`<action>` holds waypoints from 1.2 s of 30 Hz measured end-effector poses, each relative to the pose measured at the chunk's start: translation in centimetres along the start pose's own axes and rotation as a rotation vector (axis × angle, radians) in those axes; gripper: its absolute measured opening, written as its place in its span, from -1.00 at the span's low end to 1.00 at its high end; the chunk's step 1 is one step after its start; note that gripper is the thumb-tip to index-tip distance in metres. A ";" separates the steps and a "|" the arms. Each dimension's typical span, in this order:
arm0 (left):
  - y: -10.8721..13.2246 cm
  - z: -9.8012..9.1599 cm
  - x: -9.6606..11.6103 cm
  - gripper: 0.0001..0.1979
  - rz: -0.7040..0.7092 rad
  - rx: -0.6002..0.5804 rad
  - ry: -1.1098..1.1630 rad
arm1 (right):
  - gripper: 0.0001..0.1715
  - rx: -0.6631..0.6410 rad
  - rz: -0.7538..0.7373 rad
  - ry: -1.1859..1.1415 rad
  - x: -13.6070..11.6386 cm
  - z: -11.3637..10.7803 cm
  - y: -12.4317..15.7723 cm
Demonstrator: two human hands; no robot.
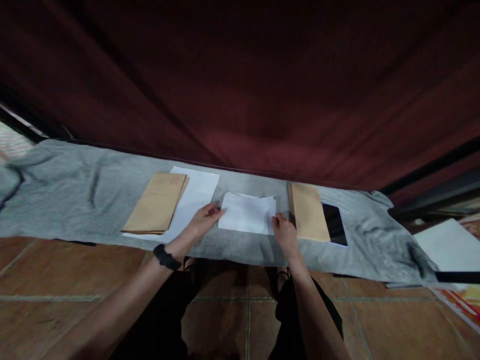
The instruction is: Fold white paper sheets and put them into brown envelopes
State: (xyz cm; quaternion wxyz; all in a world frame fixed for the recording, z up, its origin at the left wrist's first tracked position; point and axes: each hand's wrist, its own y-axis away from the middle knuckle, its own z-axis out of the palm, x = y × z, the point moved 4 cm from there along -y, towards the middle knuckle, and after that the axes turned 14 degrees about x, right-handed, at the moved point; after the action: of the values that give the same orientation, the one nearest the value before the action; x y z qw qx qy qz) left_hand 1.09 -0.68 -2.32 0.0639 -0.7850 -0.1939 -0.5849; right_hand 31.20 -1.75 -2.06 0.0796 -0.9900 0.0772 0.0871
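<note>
Across the gray cloth (101,185), I take the small stack of white paper (246,213) as the hub of a dial, with twelve pointing away from the person. That stack lies flat, directly between the two hands, its sheets not quite even along the twelve o'clock edge.

At nine o'clock is the left hand (205,218), palm turned inward, fingers loosely bent, and the thumb tip at the stack's edge; whether it pinches the paper, I can't tell from where I stand. A black wristband (167,257) circles that wrist. Between three and four, the right hand (284,231) has its fingers curled close together against the other edge; I can't tell whether they grip it.

Farther out at nine, a brown paper bundle (155,202) rests on a large white sheet (200,187), which shows out past it toward ten. Faint reddish print marks the bundle's one o'clock corner. Over at three, just beyond the right hand, lies another brown paper bundle (309,212), and right beside it, a little toward four, a dark-screened device (334,225).

Off at twelve hangs a dark red curtain (240,115). Toward six are black trousers (157,317) and the brown tiled floor (60,275).
</note>
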 end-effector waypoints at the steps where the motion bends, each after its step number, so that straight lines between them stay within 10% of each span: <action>1: 0.6 1.8 0.0 -0.49 0.017 -0.082 0.017 | -0.65 0.001 -0.001 -0.001 0.0 0.0 0.0; 22: 1.0 4.1 1.6 -0.47 0.236 0.038 -0.874 | -0.75 0.190 0.012 0.071 -0.2 0.2 0.8; 36: 1.4 4.2 2.2 -0.52 0.279 -0.034 -0.994 | -0.40 0.336 -0.314 -0.083 -3.1 3.0 1.6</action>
State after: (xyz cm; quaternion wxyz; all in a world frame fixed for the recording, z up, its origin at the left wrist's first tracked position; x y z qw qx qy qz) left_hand 5.88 -0.09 -1.33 0.0286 -0.9874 -0.0847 -0.1304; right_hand 27.41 -2.42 -4.59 0.2590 -0.9583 -0.0675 0.1000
